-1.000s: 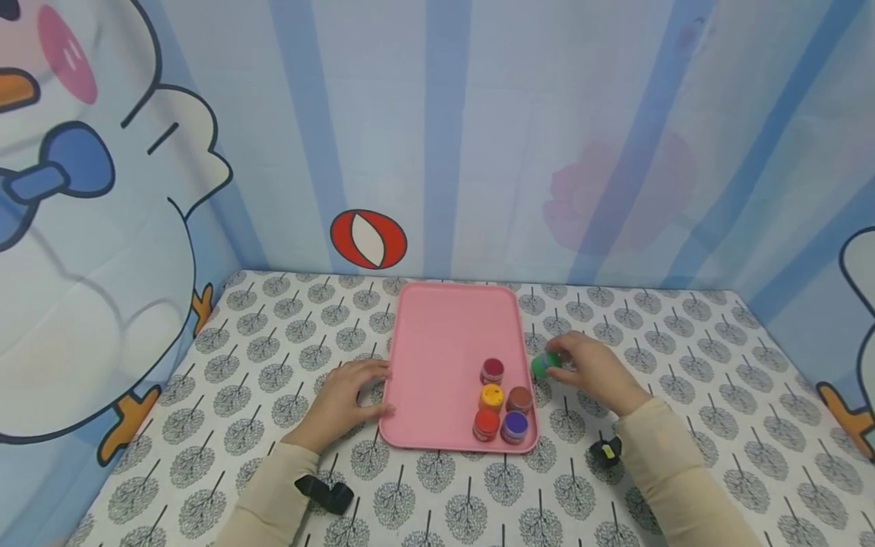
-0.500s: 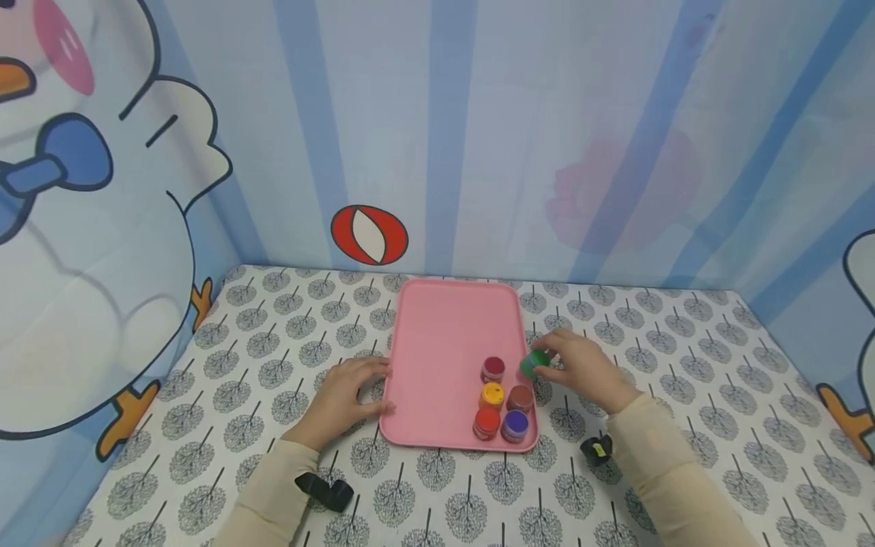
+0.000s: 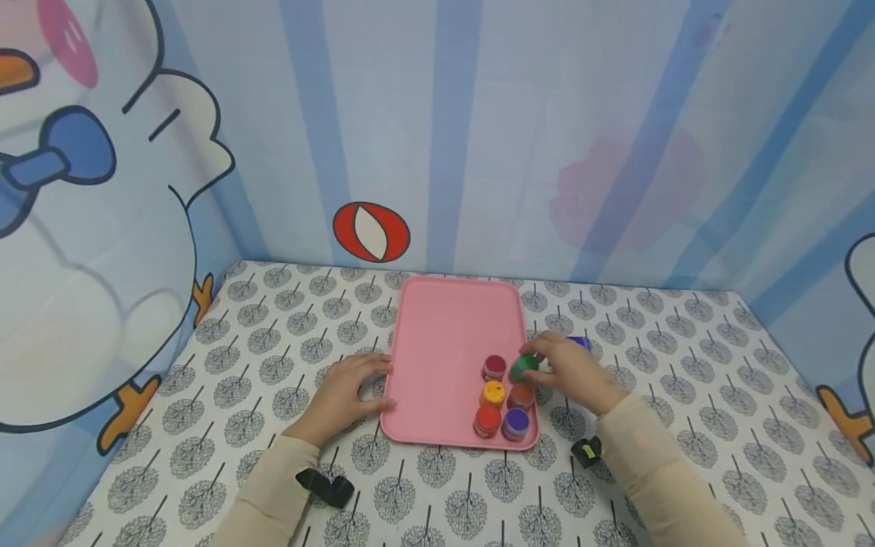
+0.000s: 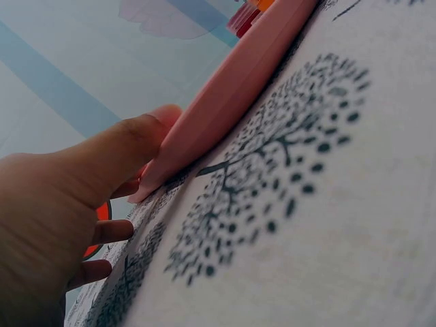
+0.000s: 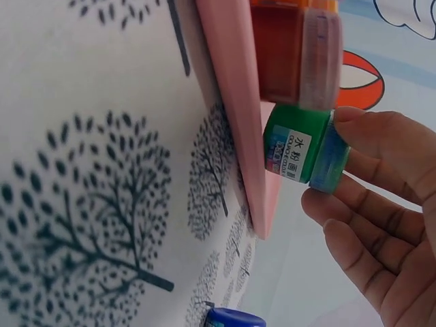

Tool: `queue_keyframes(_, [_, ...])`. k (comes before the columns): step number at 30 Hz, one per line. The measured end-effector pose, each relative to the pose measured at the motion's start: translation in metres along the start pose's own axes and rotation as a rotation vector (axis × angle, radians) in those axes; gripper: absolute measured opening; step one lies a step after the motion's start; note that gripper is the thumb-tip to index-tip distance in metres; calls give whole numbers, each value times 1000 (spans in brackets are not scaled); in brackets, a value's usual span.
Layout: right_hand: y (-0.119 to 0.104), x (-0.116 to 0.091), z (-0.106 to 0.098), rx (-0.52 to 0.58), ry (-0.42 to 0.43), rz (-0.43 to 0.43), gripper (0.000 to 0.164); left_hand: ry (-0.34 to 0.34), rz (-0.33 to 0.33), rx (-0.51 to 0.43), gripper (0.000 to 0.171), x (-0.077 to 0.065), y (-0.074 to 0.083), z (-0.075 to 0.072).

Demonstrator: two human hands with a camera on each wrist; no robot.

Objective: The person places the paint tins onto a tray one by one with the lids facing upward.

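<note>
My right hand (image 3: 570,372) pinches a green paint jar (image 3: 523,368) between thumb and fingers. In the right wrist view the green jar (image 5: 296,144), with its white label, is gripped by its lid at the pink tray's right side. Several other paint jars stand at the tray's near right: a dark red jar (image 3: 494,368), a yellow jar (image 3: 492,393), a brown jar (image 3: 522,396), a red jar (image 3: 488,420) and a purple-blue jar (image 3: 516,424). With fingers spread, my left hand (image 3: 345,395) touches the left rim of the pink tray (image 3: 437,334).
A blue object (image 3: 579,342) lies beyond my right hand, partly hidden by it; the right wrist view shows a blue jar (image 5: 235,318) on the cloth. A tree-patterned cloth (image 3: 403,494) covers the table. Behind it hangs a striped backdrop (image 3: 506,152).
My right hand has carried the green jar leftward from beside the tray to over its right part, next to the dark red jar. The blue object has come into view. My left hand stays at the rim.
</note>
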State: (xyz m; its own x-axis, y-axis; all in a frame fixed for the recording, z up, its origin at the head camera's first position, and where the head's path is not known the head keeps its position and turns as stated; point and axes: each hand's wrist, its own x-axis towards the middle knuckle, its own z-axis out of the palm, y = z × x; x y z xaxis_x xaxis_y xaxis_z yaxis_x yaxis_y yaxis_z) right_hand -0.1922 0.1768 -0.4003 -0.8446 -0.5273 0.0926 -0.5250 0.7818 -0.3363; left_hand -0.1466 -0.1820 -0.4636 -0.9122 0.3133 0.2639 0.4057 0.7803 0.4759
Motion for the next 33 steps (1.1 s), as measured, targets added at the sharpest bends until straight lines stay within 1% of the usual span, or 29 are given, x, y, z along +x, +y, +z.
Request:
queue_keyframes(7, [-3, 2, 5, -9, -17, 10, 33, 2, 2, 3, 57, 0, -1, 1])
queue_keyframes(14, [-4, 3, 6, -28, -21, -1, 31, 1, -7, -4, 57, 0, -1, 1])
queue_keyframes(25, [-6, 5, 9, -45, -16, -8, 32, -5, -14, -2, 57, 0, 1, -1])
queue_keyframes(33, [-4, 5, 11, -46, -30, 13, 35, -13, -16, 4, 58, 0, -1, 1])
